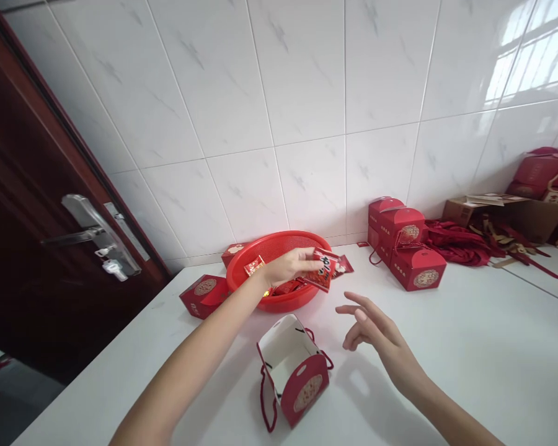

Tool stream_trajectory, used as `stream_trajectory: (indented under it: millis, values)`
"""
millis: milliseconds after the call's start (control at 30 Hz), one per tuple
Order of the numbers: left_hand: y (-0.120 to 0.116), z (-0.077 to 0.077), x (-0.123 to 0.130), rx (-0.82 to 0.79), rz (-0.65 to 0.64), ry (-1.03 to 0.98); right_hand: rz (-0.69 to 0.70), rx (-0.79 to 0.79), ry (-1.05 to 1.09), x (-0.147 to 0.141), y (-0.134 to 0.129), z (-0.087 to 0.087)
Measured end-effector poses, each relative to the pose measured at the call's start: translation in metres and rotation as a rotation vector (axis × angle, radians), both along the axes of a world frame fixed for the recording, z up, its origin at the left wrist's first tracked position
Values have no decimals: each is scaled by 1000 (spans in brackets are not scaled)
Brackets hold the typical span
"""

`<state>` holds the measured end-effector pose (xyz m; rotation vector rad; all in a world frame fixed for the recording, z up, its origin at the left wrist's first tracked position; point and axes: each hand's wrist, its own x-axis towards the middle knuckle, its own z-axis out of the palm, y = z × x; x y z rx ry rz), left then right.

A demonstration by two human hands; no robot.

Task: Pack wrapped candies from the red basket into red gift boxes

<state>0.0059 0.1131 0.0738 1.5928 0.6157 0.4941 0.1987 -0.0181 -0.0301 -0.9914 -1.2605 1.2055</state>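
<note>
My left hand (pixel 292 267) grips red snack packets (pixel 324 271) above the right rim of a red plastic basket (pixel 279 301). More small wrapped packets (pixel 289 287) lie inside the basket, partly hidden behind the hand and forearm. Over the table to the right, my right hand (pixel 369 325) hovers with its fingers apart and nothing in them. Between my forearms stands a red gift box (pixel 305 389) with its top flaps up. Its white inside shows, and red cord handles hang at its sides.
Closed red boxes stand beside the basket (pixel 204 296) and in a stack (pixel 395 241) by the tiled wall. Dark red cloth or bags (pixel 458 243) and a cardboard box (pixel 506 214) with ribbons lie farther right. A dark door (pixel 51 186) is at the left.
</note>
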Motion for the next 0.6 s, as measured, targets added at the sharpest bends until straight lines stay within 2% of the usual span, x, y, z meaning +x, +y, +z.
stream_trajectory:
  millis: [133, 233, 367, 467, 600]
  values:
    - [-26, -7, 21, -5, -208, 107, -49, -6, 149, 3, 4, 1]
    - [-31, -16, 30, -17, -235, 138, -98, -21, 169, 6, 7, 0]
    - [-27, -23, 33, -45, -181, 108, -200, -8, 200, 11, 11, -2]
    - [-25, -24, 33, -77, -94, 89, -313, 73, 242, 17, 13, -2]
    - [-26, -24, 34, -112, -15, 58, -320, 213, 40, 19, 9, -3]
